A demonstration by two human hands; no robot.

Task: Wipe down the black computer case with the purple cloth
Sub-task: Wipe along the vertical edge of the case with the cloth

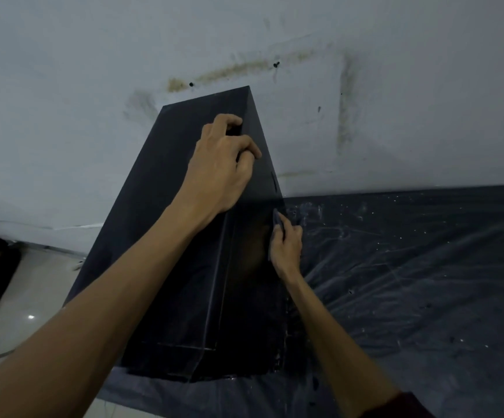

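Cloth (275, 221) in right grip (288, 248), against case (166, 206)

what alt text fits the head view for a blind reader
A right hand presses a purple cloth against the side of a black computer case while the left hand grips its top. The case stands on a dark plastic sheet by a stained wall.

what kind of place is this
Likely a bare room used as a makeshift work spot: stained wall with holes, dark plastic sheet on the tiled floor, computer case standing on it.
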